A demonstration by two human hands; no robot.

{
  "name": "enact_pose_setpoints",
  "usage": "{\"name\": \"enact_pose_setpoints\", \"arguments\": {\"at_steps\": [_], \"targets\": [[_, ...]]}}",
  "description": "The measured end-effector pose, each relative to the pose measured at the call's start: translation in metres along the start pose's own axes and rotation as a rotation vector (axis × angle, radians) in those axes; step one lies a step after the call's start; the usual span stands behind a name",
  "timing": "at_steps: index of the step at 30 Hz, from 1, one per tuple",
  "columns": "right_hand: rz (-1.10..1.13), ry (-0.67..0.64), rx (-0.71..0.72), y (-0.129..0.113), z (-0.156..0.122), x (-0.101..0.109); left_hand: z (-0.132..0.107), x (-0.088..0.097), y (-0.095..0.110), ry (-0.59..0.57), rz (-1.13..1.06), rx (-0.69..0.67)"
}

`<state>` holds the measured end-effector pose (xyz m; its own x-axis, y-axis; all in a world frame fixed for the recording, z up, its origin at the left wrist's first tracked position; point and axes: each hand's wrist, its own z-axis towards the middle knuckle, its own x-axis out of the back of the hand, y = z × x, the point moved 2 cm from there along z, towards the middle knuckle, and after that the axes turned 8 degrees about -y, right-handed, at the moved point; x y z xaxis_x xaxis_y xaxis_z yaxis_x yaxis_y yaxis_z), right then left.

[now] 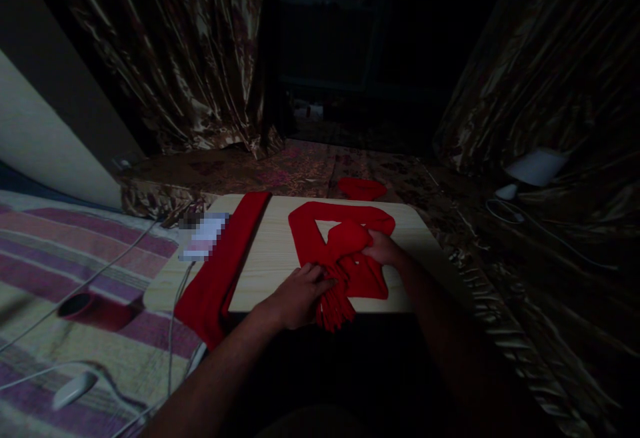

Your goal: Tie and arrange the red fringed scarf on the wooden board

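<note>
A red scarf (pixel 320 221) lies looped and folded on a light wooden board (pixel 273 251), its fringe hanging over the board's near edge. My left hand (pixel 300 295) rests on the scarf near the fringe, fingers pressed flat on the cloth. My right hand (pixel 383 249) is closed on a bunched fold of the scarf at its middle. A second red scarf (pixel 225 261) lies in a long strip along the board's left side and hangs off the near corner.
A small red piece of cloth (pixel 361 188) lies beyond the board. A blurred packet (pixel 204 237) sits on the board's left corner. A dark red cup (pixel 95 310) and white cables (pixel 75 388) lie on the striped bedding at left. Patterned curtains hang behind; a white device (pixel 533 168) sits at right.
</note>
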<state>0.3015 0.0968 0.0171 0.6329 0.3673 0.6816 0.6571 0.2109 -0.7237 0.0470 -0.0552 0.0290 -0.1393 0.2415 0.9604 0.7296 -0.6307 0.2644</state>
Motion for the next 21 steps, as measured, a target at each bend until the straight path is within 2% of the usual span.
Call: {"name": "enact_pose_setpoints", "arguments": {"at_steps": [6, 12, 19, 21], "targets": [[0.181, -0.052, 0.015, 0.007, 0.003, 0.001, 0.003, -0.007, -0.003, 0.09, -0.075, -0.037], [0.224, -0.05, 0.009, 0.012, 0.006, 0.003, 0.009, -0.01, -0.006, 0.127, -0.124, -0.004], [0.323, -0.07, -0.008, 0.005, 0.002, 0.001, 0.018, -0.01, -0.008, 0.167, -0.183, 0.098], [0.348, -0.08, -0.005, 0.004, 0.001, 0.002, 0.021, -0.009, -0.012, 0.214, -0.271, 0.128]]}}
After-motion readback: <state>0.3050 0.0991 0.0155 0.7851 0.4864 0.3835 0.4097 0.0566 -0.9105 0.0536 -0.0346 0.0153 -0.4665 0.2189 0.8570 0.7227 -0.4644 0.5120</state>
